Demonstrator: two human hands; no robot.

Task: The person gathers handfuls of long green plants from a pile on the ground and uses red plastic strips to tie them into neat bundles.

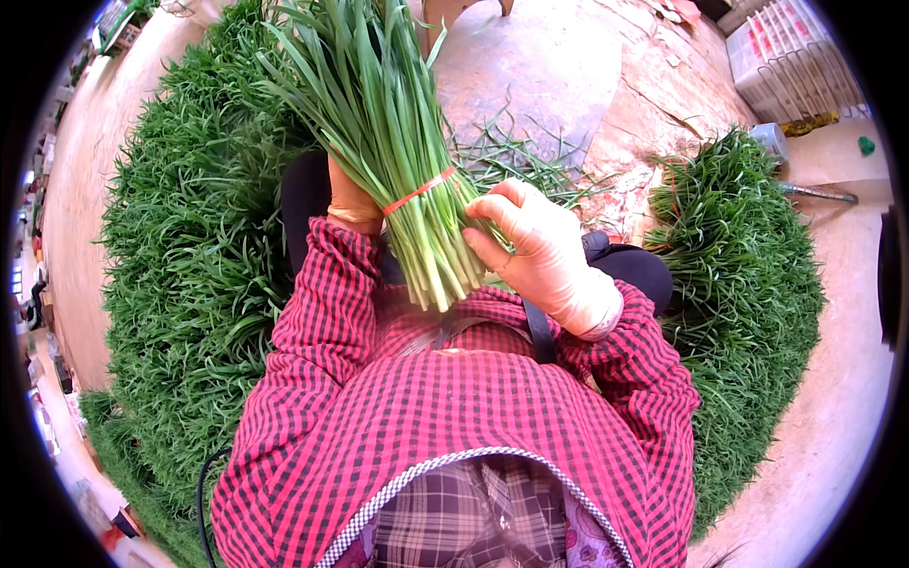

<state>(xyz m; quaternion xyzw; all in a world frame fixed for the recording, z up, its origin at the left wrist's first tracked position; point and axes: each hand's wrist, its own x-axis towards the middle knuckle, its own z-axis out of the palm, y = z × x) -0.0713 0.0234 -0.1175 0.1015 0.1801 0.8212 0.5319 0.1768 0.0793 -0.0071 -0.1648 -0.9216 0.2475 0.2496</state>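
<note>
A thick bunch of Chinese chives (402, 123) is raised in front of my chest, leaves pointing up and away, pale cut stems toward me. A red band (417, 192) circles it near the stem end. My left hand (353, 196) supports the bunch from behind on its left side; its fingers are hidden by the leaves. On the right side, my right hand (535, 251) in a cream glove is closed at the edge of the stems, just below the band. Thumb and forefinger pinch there, with a bit of green stalk showing between them.
A large heap of chives (189, 246) lies to my left, a smaller heap (748, 246) to my right. Loose chive leaves (530, 156) are scattered on the floor ahead. A white crate (791, 62), a small pale container (770, 142) and a stick (819, 193) are at far right.
</note>
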